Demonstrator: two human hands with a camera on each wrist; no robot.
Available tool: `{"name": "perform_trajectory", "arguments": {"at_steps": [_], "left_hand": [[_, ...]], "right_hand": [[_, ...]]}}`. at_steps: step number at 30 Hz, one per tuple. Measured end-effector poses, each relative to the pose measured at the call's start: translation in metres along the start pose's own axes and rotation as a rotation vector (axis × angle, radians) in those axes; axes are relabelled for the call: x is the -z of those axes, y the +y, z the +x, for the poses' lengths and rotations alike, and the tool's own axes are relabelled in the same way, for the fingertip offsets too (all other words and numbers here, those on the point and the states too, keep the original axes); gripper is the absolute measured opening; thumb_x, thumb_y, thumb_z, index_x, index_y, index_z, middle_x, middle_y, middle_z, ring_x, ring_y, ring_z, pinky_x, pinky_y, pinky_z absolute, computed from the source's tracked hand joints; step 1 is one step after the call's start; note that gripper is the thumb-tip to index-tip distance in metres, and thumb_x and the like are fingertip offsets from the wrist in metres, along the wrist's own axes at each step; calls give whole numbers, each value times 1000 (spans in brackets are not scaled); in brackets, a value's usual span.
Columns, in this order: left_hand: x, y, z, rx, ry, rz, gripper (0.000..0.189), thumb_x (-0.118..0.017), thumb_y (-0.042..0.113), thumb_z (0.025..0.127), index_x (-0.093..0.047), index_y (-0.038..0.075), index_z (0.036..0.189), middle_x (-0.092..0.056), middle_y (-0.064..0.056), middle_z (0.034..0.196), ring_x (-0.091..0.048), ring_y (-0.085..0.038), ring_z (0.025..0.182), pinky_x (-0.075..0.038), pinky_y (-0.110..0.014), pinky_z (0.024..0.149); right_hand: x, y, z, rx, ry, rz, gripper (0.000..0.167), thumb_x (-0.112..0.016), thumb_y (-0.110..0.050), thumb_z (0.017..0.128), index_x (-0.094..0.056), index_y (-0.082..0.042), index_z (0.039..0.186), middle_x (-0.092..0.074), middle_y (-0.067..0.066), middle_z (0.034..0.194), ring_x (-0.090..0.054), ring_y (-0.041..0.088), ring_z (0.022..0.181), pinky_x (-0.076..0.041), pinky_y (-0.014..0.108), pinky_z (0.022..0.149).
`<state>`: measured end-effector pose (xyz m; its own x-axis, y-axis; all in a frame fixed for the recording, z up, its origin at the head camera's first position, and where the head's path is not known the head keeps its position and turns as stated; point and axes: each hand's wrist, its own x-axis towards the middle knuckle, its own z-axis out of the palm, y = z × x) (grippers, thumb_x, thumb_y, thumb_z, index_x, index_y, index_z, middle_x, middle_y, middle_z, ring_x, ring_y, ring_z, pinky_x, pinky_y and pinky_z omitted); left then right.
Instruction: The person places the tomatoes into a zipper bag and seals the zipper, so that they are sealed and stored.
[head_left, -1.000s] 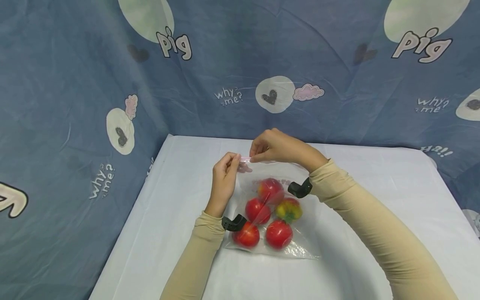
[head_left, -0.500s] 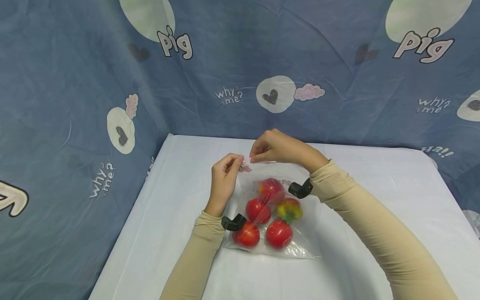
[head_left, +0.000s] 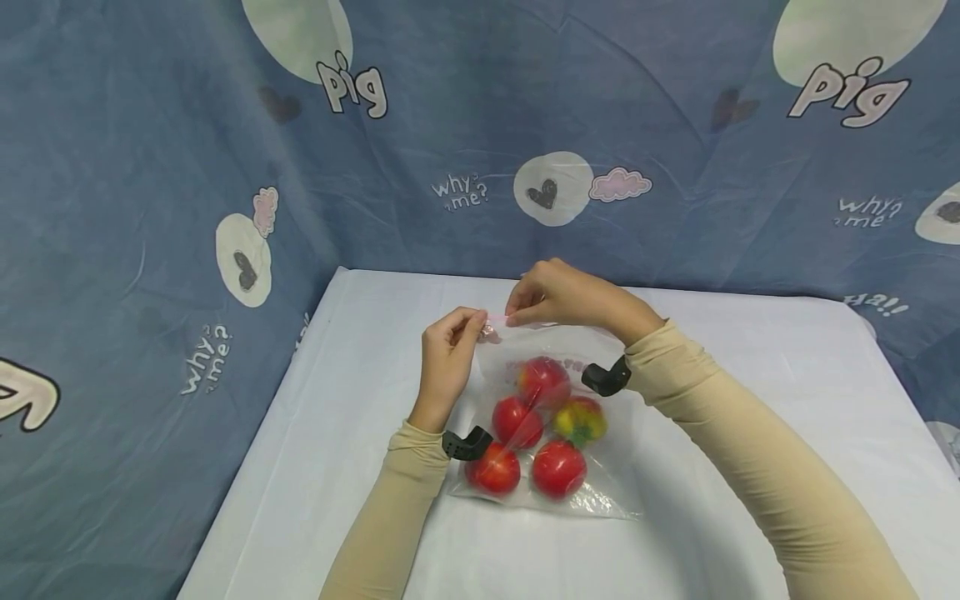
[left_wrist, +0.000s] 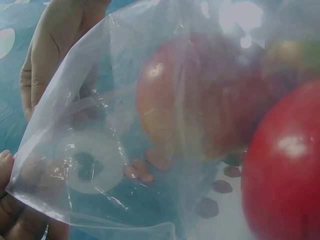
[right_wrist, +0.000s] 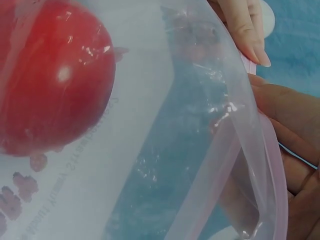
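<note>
A clear zip-lock bag (head_left: 487,375) with a pink zip edge lies on the white table, holding several round red fruits (head_left: 558,469), one of them patched yellow-green (head_left: 580,420). My left hand (head_left: 446,358) pinches the bag's upper left corner between thumb and forefinger. Just to its right, my right hand (head_left: 566,293) pinches the pink zip edge, a short gap between the fingertips of both hands. In the right wrist view, the bag's mouth stands apart in a loop beside the right fingers (right_wrist: 285,107). The clear film hangs across the left wrist view, past the left fingers (left_wrist: 25,220).
The white-covered table (head_left: 360,400) ends at a blue printed cloth (head_left: 420,125) at the back and left. Black wrist mounts (head_left: 606,377) on both arms hang over the bag, the left one overlapping a fruit.
My left hand shifted slightly right along the bag's edge, then stayed there. My right hand has slid a little to the right along the zip, widening the gap between the hands.
</note>
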<state>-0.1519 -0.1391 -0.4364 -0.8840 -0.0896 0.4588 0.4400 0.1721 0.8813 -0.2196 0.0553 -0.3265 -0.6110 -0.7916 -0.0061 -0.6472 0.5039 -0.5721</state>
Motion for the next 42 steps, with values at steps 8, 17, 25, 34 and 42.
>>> {"name": "perform_trajectory", "arguments": {"at_steps": [8, 17, 25, 34, 42], "left_hand": [[0, 0, 0, 12, 11, 7, 25, -64, 18, 103, -74, -2, 93, -73, -19, 76, -68, -7, 72, -55, -19, 73], [1, 2, 0, 27, 19, 0, 23, -64, 16, 102, -75, -2, 94, -73, -21, 79, -68, -10, 72, -55, -18, 73], [2, 1, 0, 23, 16, 17, 28, -64, 21, 103, -74, -4, 95, -73, -19, 78, -68, -9, 71, -55, -19, 71], [3, 2, 0, 22, 11, 21, 26, -64, 20, 103, -75, -1, 93, -72, -18, 77, -69, -8, 71, -57, -20, 74], [3, 1, 0, 29, 22, 16, 25, -64, 18, 102, -75, -2, 93, -73, -20, 77, -68, -11, 71, -56, -18, 73]], "right_hand": [[1, 4, -3, 2, 2, -7, 8, -79, -18, 91, -82, -10, 93, -77, 1, 80, -66, 8, 70, -56, 27, 67], [3, 4, -6, 2, -5, -3, 9, -79, -18, 92, -82, -10, 94, -78, 1, 81, -67, 10, 71, -58, 28, 68], [4, 6, -8, -4, -10, -5, 9, -78, -18, 92, -82, -11, 94, -78, 1, 82, -67, 10, 72, -59, 29, 70], [4, 7, -10, -27, -9, 10, 8, -79, -19, 92, -83, -13, 94, -78, 0, 82, -68, 10, 71, -59, 29, 70], [6, 11, -12, -34, -11, 2, 8, -79, -19, 92, -83, -13, 94, -78, 0, 83, -68, 10, 74, -59, 30, 74]]}}
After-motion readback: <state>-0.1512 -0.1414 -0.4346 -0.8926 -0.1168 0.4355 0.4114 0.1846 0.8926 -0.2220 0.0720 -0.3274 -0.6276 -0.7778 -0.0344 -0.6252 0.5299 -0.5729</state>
